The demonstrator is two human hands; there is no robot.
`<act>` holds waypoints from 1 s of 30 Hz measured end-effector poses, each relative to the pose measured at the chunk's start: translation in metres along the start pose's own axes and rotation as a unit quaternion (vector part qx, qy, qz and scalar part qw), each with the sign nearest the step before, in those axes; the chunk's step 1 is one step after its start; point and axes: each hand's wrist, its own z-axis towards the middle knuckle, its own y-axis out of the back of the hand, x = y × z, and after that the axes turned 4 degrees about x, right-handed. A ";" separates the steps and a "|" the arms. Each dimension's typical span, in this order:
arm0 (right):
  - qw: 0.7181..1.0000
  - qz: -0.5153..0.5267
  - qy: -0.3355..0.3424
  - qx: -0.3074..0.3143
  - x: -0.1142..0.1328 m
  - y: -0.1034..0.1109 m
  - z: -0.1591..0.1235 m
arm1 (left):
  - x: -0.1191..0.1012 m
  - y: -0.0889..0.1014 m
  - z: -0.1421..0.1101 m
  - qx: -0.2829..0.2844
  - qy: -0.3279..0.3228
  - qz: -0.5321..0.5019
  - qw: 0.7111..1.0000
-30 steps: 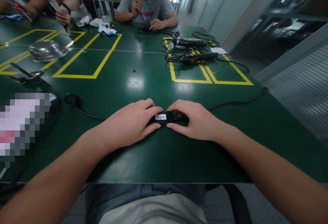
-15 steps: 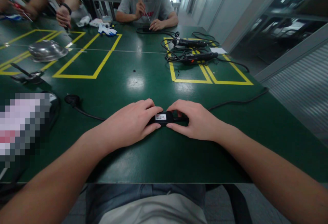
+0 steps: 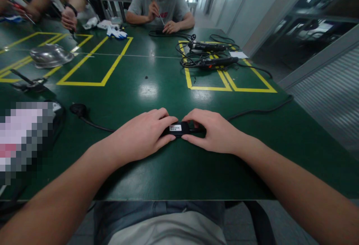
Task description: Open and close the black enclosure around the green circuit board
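A small black power adapter (image 3: 183, 128) with a white printed label lies flat on the green table, a cord running out at each end. My left hand (image 3: 146, 133) grips its left end between thumb and fingers, covering that part. From the right, my right hand (image 3: 214, 131) holds the other end by the fingertips, with the cord passing under the palm. The left cord leads to a black plug (image 3: 78, 108) on the table. On the right, the black cord (image 3: 260, 110) stretches away toward the table's side edge.
Two corded black tools (image 3: 220, 62) lie in yellow-taped squares at the far right. A shiny metal bowl (image 3: 50, 55), gloves (image 3: 116, 32) and a blurred-out box (image 3: 22, 136) are on the left. Across the table, a person (image 3: 159, 6) works with a thin tool; another sits at the far left.
My hands and the power adapter have stayed in place. Across the table, the person's thin tool has come down toward a dark object.
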 end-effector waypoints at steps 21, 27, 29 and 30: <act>1.000 0.012 -0.009 0.001 0.001 0.002 0.000 | 0.000 0.006 0.000 -0.029 -0.030 -0.064 0.997; 0.999 0.013 -0.033 -0.028 -0.002 0.000 0.003 | 0.010 0.003 0.006 -0.118 0.009 -0.062 0.991; 0.998 0.017 -0.039 -0.041 -0.001 -0.001 0.003 | 0.014 0.000 0.009 -0.121 0.042 -0.067 0.990; 0.998 0.017 -0.042 -0.047 -0.001 -0.001 0.003 | 0.016 -0.001 0.010 -0.114 0.062 -0.068 0.989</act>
